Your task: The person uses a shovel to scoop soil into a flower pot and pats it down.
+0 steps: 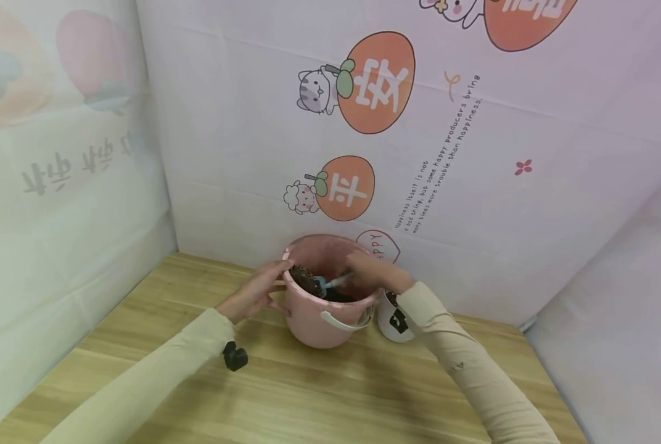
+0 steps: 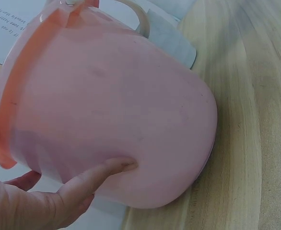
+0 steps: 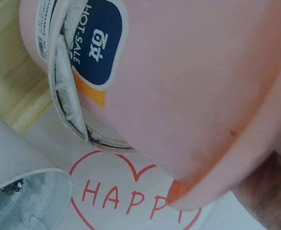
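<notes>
A pink bucket (image 1: 308, 320) stands on the wooden table, dark soil (image 1: 304, 279) inside it. My left hand (image 1: 257, 291) grips its left side, thumb at the rim and fingers against the outer wall; the left wrist view shows a finger (image 2: 109, 167) pressed along the wall. Reaching in over the right rim, my right hand (image 1: 370, 271) holds the pale handle of a small shovel. Its blue head (image 1: 321, 286) is down at the soil. In the right wrist view the rim hides most of that hand (image 3: 263, 196) and all of the shovel.
Close to the bucket's right side is a white pot (image 1: 393, 327) with some dark soil in it. The bucket's white carrying handle (image 1: 344, 323) hangs down in front. A printed cloth wall (image 1: 242, 154) rises right behind, with more cloth at both sides.
</notes>
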